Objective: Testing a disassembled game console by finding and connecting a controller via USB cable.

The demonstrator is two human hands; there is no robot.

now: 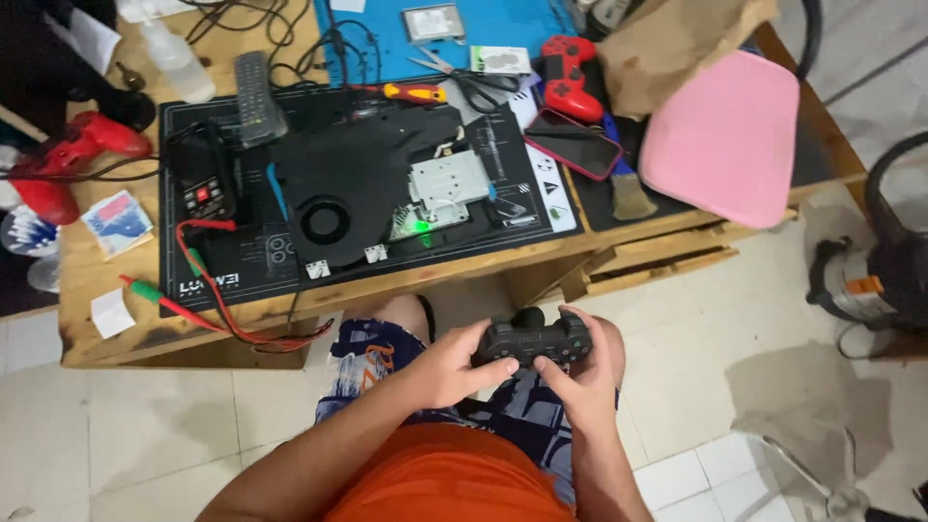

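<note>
Cluttered tabletop [97, 338] ahead, opened console [362, 188] near front edge. Left hand [449, 367], right hand [585, 372]: fingers closed around black gamepad [532, 340]. Looks light, rigid; best held by side grips.

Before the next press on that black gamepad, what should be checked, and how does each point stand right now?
1. Both hands on the gamepad: ok; left hand and right hand grip its two ends.
2. Thumbs on its face: ok.
3. Opened console lies flat on the mat: ok.
4. Console powered: cannot tell for sure; a green light glows on it.
5. Red leads clear of the knees: not ok; they hang over the desk edge.
6. Link between gamepad and console: cannot tell.
</note>
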